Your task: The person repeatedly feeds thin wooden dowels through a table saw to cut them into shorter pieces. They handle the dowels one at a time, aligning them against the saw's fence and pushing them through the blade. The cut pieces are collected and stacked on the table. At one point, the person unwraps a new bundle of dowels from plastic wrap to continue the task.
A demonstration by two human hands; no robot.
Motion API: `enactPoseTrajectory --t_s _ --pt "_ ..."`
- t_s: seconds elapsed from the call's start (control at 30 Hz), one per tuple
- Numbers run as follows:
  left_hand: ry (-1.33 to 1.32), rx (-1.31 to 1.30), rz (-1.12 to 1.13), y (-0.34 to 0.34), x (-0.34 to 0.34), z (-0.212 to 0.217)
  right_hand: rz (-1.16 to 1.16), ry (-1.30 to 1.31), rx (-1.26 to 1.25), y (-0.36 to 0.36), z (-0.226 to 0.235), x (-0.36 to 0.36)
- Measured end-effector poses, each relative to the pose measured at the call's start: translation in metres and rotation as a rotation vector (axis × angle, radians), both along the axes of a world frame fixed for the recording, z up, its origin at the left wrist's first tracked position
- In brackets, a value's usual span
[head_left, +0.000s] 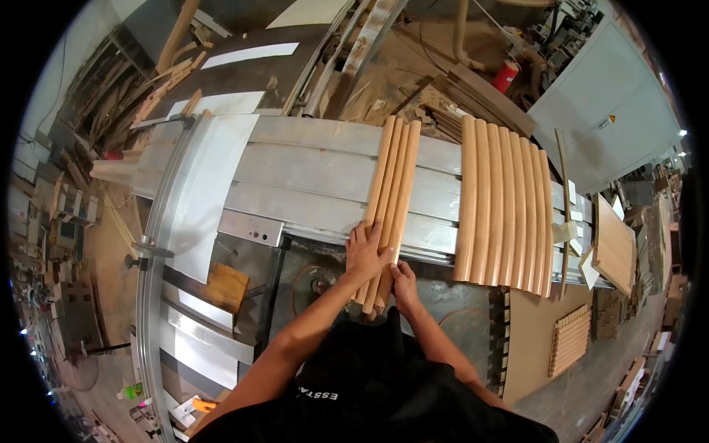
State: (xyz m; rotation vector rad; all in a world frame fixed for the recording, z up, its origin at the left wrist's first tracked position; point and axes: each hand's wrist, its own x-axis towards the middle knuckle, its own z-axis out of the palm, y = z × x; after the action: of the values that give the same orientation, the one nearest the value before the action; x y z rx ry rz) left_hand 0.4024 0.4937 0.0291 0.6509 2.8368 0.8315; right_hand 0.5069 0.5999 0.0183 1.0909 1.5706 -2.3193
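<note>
Several long, light-brown wooden strips with rounded tops (397, 177) lie side by side across the grey metal machine table (303, 170), their near ends close to my body. My left hand (365, 255) rests on top of these strips with its fingers spread. Just to its right and nearer to me, my right hand (404, 286) is closed at the side of the rightmost strip, by its near end. Part of the right fingers is hidden. A wider row of matching rounded strips (506, 207) lies on the table further right.
A metal fence rail (151, 295) and a white panel (203, 192) stand to my left. Beyond the right end are a wooden board (614, 240) and a grey cabinet (605, 103). A ribbed wooden stack (570, 341) sits low on the right. Scrap wood (487, 96) lies behind the table.
</note>
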Motion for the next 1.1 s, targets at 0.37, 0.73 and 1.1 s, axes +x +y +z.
enactPoseTrajectory --t_s 0.37,0.73,1.1 --pt "-0.892 0.775 0.200 -0.016 0.036 -0.039 0.063 0.044 -0.131 0.036 -0.017 0.035" --pt "-1.158 0.898 0.244 -0.056 0.024 -0.032 -0.121 -0.014 0.937 -0.014 0.023 0.047" --pt "-1.313 0.728 0.220 -0.062 0.008 -0.019 0.254 0.181 0.981 -0.082 0.060 0.019"
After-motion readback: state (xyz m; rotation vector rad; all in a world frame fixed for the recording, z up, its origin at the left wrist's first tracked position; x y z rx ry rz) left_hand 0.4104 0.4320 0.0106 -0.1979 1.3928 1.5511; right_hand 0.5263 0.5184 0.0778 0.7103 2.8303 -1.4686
